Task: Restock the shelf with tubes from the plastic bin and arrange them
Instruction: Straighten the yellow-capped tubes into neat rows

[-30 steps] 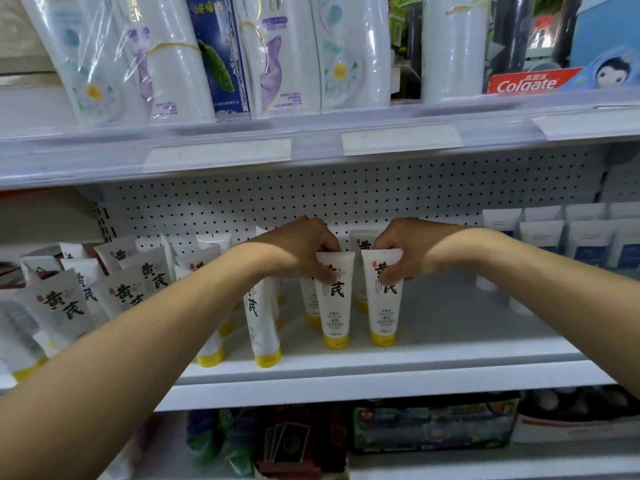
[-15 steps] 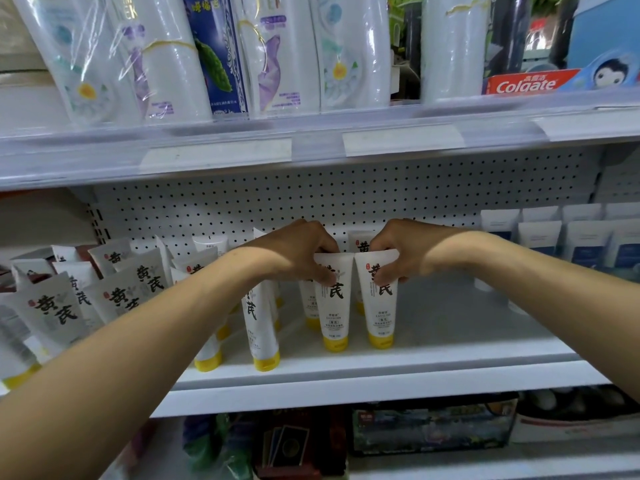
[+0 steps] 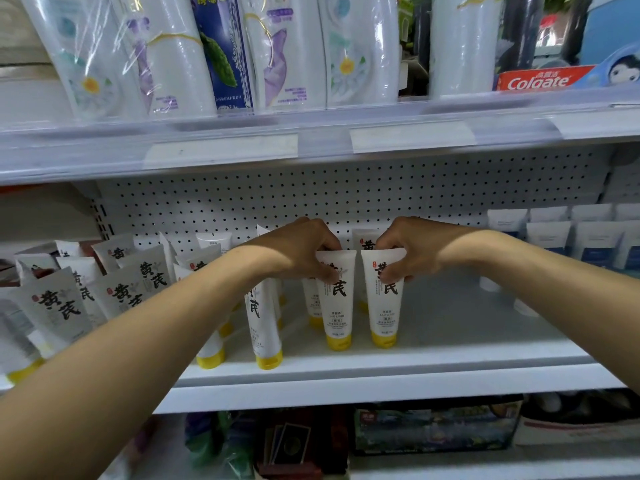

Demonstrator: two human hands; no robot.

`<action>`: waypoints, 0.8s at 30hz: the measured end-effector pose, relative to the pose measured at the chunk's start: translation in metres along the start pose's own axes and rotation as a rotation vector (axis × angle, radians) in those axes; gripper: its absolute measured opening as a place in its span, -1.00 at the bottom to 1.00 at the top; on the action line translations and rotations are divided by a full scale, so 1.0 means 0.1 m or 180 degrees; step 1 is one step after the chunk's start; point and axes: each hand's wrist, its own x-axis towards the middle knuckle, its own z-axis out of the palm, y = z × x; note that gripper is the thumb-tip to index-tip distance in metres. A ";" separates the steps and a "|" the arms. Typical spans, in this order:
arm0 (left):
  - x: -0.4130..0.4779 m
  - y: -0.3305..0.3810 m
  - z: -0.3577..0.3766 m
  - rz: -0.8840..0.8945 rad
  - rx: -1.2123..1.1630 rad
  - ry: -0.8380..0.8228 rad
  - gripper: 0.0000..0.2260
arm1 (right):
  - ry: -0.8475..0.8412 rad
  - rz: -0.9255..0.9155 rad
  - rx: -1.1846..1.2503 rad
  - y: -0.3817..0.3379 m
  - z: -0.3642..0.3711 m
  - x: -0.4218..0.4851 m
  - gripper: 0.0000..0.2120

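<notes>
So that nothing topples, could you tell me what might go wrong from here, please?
The left tube and right tube, pinched at their tops by the left hand and right hand, stand on narrow yellow caps; released unevenly, either may tip. The left forearm passes close over the leaning tubes; withdrawing could knock them over.

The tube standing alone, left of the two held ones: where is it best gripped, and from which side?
Probably pinch the lone tube on its white body above the middle, coming from the front, thumb on the printed face: it stands on its yellow cap and widens flat upward.
</notes>
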 end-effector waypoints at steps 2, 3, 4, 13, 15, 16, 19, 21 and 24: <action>0.00 0.02 0.00 0.0008 0.0002 -0.0003 -0.89 | 0.0004 -0.0012 -0.0011 0.02 0.00 0.01 -0.82; 0.00 0.03 0.00 0.0013 -0.0001 -0.0009 -0.90 | 0.0011 -0.0014 -0.0036 0.03 0.01 0.02 -0.83; 0.00 0.03 0.00 0.0022 -0.0004 -0.0014 -0.91 | 0.0016 -0.0019 -0.0066 0.04 0.00 0.02 -0.84; -0.03 0.04 -0.14 0.0023 -0.0414 0.0078 -0.82 | 0.0114 -0.0131 -0.0043 0.02 -0.08 0.02 -0.87; -0.05 0.01 -0.28 -0.0003 -0.0582 0.0487 -0.82 | 0.0380 -0.0116 0.0155 -0.03 -0.16 -0.01 -0.78; -0.05 -0.02 -0.34 -0.0026 -0.0442 0.0730 -0.80 | 0.0548 -0.0108 0.0197 -0.04 -0.21 -0.01 -0.75; -0.01 -0.13 -0.43 -0.0126 0.0097 0.0889 -0.76 | 0.0961 -0.0127 -0.0124 0.02 -0.31 0.05 -0.75; 0.03 -0.15 -0.42 -0.0203 0.0351 0.0525 -0.75 | 0.0893 -0.0088 -0.0295 0.07 -0.33 0.14 -0.80; 0.14 -0.18 -0.35 -0.0266 0.0440 0.0006 -0.80 | 0.0341 0.0086 -0.0424 0.11 -0.29 0.31 -0.77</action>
